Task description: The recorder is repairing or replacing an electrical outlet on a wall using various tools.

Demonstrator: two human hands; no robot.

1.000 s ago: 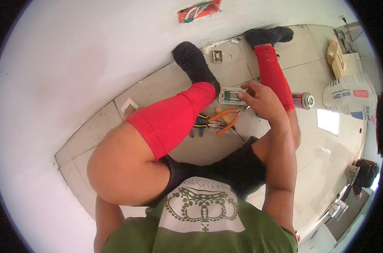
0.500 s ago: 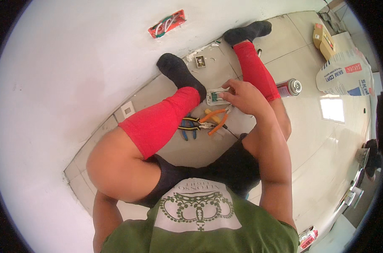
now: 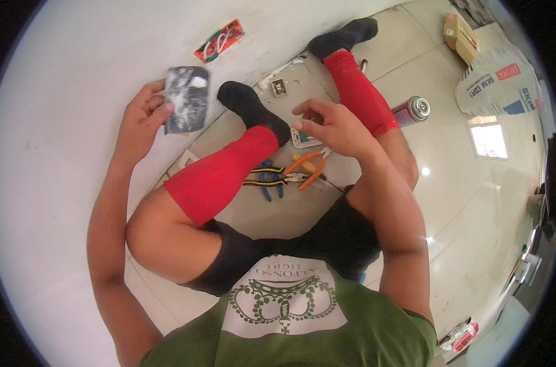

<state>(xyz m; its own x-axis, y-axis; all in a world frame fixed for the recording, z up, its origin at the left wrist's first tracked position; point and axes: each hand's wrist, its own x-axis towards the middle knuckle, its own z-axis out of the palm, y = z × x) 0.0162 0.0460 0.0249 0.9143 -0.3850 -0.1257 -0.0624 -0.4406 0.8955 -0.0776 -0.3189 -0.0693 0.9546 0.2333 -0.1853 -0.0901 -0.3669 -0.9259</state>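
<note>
My left hand grips a flat dark grey rectangular piece with rounded corners, smeared with white, in front of the wall. What this piece is I cannot tell. My right hand hovers over the floor between my legs, thumb and fingers apart with nothing visible in them. Under it lies a white electrical faceplate with a green part, partly hidden by the hand. Nearer me are orange-handled pliers, black-and-yellow-handled pliers, a blue-handled tool and a yellow handle.
An orange wall box with loose wires sits in the wall. A small metal-filled box lies past my feet. To the right stand a spray can, a white printed sack and a yellow-brown carton. Another white frame lies by the wall.
My left hand has come up into view beside the wall with the dark piece. My right hand has lifted off the faceplate and its fingers have spread.
</note>
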